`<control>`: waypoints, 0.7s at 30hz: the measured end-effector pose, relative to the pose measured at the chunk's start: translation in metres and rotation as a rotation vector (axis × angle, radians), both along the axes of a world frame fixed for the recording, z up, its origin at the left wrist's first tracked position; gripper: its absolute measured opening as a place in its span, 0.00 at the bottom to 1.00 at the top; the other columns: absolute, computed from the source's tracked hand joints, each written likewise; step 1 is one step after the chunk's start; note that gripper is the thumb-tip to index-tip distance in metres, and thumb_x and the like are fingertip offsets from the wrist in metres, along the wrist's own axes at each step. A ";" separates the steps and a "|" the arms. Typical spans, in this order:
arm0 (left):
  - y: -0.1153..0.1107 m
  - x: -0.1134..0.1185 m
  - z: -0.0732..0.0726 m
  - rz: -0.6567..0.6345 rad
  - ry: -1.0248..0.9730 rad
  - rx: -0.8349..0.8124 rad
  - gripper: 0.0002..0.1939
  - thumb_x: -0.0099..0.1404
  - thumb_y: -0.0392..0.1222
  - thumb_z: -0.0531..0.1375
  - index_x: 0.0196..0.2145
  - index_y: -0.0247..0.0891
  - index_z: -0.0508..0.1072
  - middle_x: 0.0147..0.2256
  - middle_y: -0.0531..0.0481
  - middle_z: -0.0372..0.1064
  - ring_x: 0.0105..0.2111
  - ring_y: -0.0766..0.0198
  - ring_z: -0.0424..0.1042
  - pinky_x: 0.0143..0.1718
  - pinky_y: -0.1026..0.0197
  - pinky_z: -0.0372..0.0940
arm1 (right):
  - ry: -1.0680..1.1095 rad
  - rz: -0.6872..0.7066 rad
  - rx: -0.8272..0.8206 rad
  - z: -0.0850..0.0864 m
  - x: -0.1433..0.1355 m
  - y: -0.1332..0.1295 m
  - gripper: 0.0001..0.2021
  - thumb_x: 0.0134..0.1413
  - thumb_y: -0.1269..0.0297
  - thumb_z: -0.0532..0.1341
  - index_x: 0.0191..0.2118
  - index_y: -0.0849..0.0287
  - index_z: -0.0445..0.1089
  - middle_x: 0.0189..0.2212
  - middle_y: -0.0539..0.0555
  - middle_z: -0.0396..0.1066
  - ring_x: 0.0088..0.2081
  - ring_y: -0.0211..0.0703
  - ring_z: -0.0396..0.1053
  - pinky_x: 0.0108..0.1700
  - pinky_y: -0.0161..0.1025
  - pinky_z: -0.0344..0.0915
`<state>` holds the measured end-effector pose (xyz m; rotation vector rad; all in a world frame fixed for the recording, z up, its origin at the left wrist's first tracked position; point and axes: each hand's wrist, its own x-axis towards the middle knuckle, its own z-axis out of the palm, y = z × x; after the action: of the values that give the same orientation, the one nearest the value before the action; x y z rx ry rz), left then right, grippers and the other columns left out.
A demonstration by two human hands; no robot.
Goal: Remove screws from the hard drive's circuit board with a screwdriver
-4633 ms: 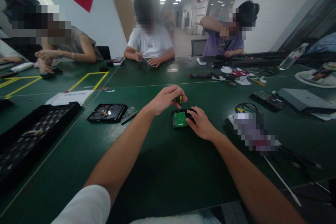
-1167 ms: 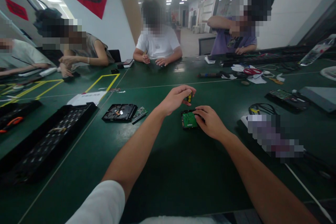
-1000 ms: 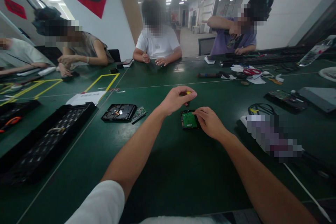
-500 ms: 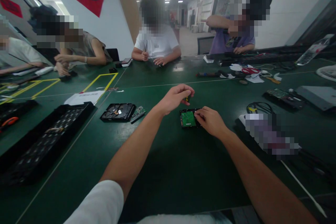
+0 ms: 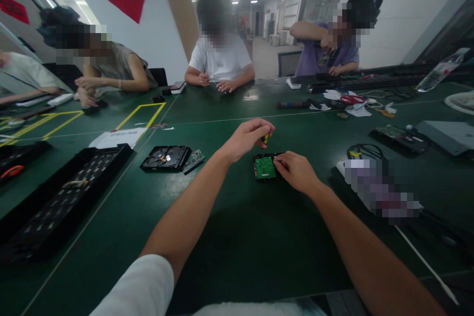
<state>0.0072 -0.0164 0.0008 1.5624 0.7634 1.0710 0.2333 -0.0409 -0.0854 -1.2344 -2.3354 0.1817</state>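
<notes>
A hard drive point(image 5: 265, 167) with a green circuit board lies on the dark green table point(image 5: 229, 237) in front of me. Above its far edge, my left hand point(image 5: 254, 137) is closed around a small yellow and black screwdriver point(image 5: 265, 139), held upright with its handle mostly hidden by the fingers. My right hand point(image 5: 294, 169) rests at the drive's right side, thumb and fingertips pinched together on the drive's edge. Left of my left forearm lie another opened drive point(image 5: 165, 158) and a loose circuit board point(image 5: 195, 158).
A long black tray point(image 5: 70, 192) stands at the left. To the right are a blurred phone-like item point(image 5: 381, 190), a coiled cable point(image 5: 365, 151), another drive point(image 5: 399, 139) and a grey box point(image 5: 447, 136). Several people sit across the table.
The yellow part in my left hand shows more now, as the fingers have shifted slightly. My right hand stays at the drive, and the drive has not visibly moved.
</notes>
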 end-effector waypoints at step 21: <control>-0.002 0.000 0.001 -0.013 0.043 0.018 0.15 0.68 0.49 0.66 0.42 0.34 0.76 0.42 0.42 0.77 0.40 0.62 0.75 0.34 0.63 0.71 | 0.031 -0.004 -0.006 0.001 -0.002 -0.003 0.09 0.71 0.63 0.58 0.43 0.57 0.75 0.37 0.54 0.72 0.35 0.42 0.68 0.39 0.40 0.62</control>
<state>0.0069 -0.0184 0.0015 1.6080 0.7739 1.0401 0.2315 -0.0440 -0.0844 -1.2306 -2.3077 0.2049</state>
